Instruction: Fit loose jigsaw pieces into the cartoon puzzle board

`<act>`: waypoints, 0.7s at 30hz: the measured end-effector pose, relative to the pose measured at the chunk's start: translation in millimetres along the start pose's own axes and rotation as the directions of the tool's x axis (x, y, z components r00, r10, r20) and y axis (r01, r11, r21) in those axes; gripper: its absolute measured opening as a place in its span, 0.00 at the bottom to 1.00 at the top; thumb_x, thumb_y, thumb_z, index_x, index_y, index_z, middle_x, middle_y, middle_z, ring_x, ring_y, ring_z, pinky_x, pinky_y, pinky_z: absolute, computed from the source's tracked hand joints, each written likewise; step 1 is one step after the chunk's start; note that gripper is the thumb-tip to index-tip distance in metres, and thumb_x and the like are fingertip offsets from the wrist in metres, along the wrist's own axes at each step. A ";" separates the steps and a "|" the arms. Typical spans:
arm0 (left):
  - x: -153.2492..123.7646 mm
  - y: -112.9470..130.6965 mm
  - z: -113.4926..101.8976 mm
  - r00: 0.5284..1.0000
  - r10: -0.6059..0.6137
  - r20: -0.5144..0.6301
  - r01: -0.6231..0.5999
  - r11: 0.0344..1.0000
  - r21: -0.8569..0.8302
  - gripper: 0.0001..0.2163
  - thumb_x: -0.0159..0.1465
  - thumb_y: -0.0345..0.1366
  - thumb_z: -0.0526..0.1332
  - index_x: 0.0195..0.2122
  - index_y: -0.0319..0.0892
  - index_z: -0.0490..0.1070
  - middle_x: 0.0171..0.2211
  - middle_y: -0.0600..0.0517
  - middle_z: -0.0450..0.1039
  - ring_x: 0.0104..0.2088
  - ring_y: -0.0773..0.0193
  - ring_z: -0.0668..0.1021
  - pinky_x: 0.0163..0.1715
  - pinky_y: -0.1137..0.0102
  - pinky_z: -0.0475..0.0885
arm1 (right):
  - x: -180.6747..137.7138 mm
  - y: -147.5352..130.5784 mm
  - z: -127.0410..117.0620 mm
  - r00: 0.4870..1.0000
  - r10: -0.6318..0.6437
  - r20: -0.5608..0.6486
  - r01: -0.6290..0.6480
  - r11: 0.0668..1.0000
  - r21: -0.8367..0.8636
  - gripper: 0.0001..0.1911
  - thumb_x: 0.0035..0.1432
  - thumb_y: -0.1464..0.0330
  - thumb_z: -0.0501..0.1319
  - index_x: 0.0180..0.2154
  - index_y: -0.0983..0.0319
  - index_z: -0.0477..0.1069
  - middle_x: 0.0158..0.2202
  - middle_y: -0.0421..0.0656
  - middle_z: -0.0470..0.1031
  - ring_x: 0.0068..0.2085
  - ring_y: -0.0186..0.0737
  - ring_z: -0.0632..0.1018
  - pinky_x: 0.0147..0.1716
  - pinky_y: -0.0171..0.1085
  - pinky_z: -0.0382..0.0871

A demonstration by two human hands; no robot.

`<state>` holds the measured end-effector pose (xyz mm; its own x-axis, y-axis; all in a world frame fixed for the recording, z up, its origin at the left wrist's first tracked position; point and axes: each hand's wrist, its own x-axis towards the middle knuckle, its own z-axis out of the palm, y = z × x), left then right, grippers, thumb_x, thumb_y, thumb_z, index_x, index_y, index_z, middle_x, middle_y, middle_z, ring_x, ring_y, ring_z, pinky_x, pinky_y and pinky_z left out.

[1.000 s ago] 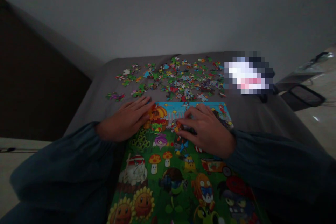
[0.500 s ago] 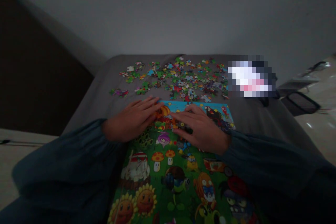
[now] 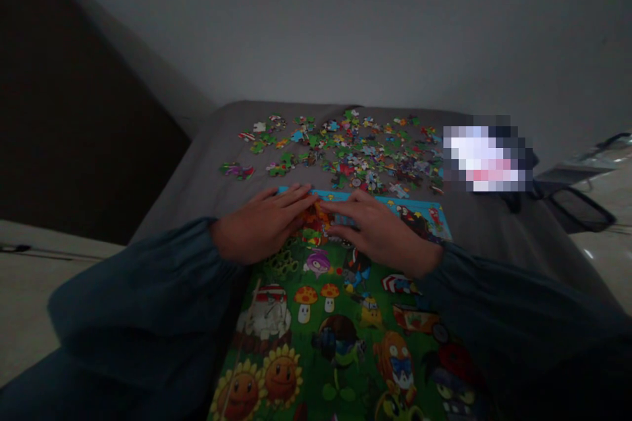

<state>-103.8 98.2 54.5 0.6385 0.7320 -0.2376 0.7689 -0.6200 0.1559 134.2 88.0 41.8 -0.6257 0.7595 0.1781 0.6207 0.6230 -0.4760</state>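
A colourful cartoon jigsaw board [image 3: 326, 335] lies in front of me on a grey surface [image 3: 197, 177]. My left hand [image 3: 261, 223] rests flat on the board's far left part, fingers stretched out towards the middle. My right hand [image 3: 380, 230] lies flat on the far middle part, fingers pointing left. The fingertips of both hands almost meet over an orange patch of the picture. Neither hand holds a piece that I can see. Several loose puzzle pieces [image 3: 345, 151] lie scattered beyond the board.
A blurred-out white and pink object [image 3: 486, 158] sits at the right end of the scattered pieces. Dark furniture [image 3: 74, 112] stands at the left, a grey wall behind. A black frame [image 3: 577, 204] lies on the pale floor at the right.
My right hand has slid left along the board's far part, and its fingers have flattened. Both hands' fingertips have come close together. The view has shifted slightly.
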 end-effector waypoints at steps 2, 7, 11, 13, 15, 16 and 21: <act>0.1 -0.2 0.3 1.000 -0.002 -0.008 0.002 1.000 -0.024 0.25 0.74 0.43 0.38 0.70 0.44 0.47 0.72 0.48 0.42 0.70 0.53 0.52 0.65 0.51 0.54 | 0.6 1.8 3.9 0.999 -0.029 -0.024 0.029 1.000 -0.005 0.22 0.61 0.65 0.65 0.56 0.60 0.71 0.39 0.46 0.75 0.43 0.45 0.72 0.42 0.42 0.69; 0.4 -3.1 2.1 1.000 0.011 -0.019 -0.011 0.999 -0.030 0.26 0.74 0.45 0.37 0.71 0.45 0.46 0.72 0.49 0.42 0.70 0.54 0.52 0.66 0.51 0.53 | -1.4 5.4 11.8 0.991 -0.073 -0.114 0.075 0.997 0.015 0.23 0.61 0.65 0.65 0.57 0.60 0.70 0.43 0.46 0.77 0.45 0.45 0.72 0.43 0.43 0.69; 0.6 -5.7 4.0 1.000 0.018 -0.021 -0.018 1.000 -0.013 0.26 0.74 0.46 0.36 0.71 0.45 0.46 0.71 0.49 0.42 0.70 0.56 0.51 0.66 0.53 0.52 | -2.2 6.0 13.1 0.989 -0.070 -0.133 0.071 0.997 0.006 0.23 0.60 0.65 0.65 0.56 0.61 0.70 0.45 0.47 0.78 0.46 0.46 0.73 0.45 0.44 0.70; 0.7 -6.3 4.0 1.000 0.016 -0.026 -0.017 1.000 -0.018 0.26 0.74 0.46 0.37 0.71 0.45 0.47 0.71 0.50 0.43 0.70 0.55 0.52 0.66 0.53 0.52 | -2.3 6.4 13.0 0.987 -0.080 -0.137 0.081 0.997 0.002 0.21 0.61 0.65 0.65 0.55 0.61 0.70 0.45 0.46 0.78 0.47 0.46 0.73 0.47 0.45 0.70; 0.9 -6.6 3.5 0.999 0.016 -0.033 -0.017 1.000 -0.023 0.26 0.74 0.47 0.37 0.70 0.45 0.48 0.71 0.50 0.43 0.70 0.55 0.53 0.66 0.53 0.53 | -2.5 7.1 12.9 0.986 -0.100 -0.134 0.099 0.995 -0.015 0.20 0.61 0.64 0.65 0.54 0.60 0.71 0.47 0.46 0.77 0.48 0.46 0.73 0.51 0.46 0.68; 1.0 -6.6 3.1 0.999 0.017 -0.035 -0.018 1.000 -0.026 0.26 0.74 0.47 0.37 0.70 0.45 0.48 0.71 0.49 0.43 0.70 0.55 0.54 0.66 0.53 0.53 | -2.7 7.3 12.8 0.985 -0.111 -0.129 0.108 0.994 -0.028 0.20 0.62 0.63 0.64 0.54 0.60 0.71 0.47 0.46 0.77 0.49 0.46 0.73 0.52 0.47 0.67; 1.2 -7.7 2.2 0.999 0.021 -0.042 -0.022 0.999 -0.042 0.26 0.74 0.47 0.38 0.70 0.45 0.50 0.71 0.49 0.45 0.69 0.54 0.54 0.66 0.53 0.53 | -3.7 5.3 10.0 0.990 -0.108 -0.088 0.103 0.993 -0.062 0.23 0.62 0.57 0.62 0.54 0.61 0.70 0.46 0.47 0.75 0.48 0.47 0.72 0.52 0.48 0.67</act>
<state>-109.1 103.3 50.9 0.6551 0.7302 -0.1940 0.7551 -0.6238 0.2017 135.1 86.6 30.0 -0.6449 0.7013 0.3037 0.5813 0.7081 -0.4008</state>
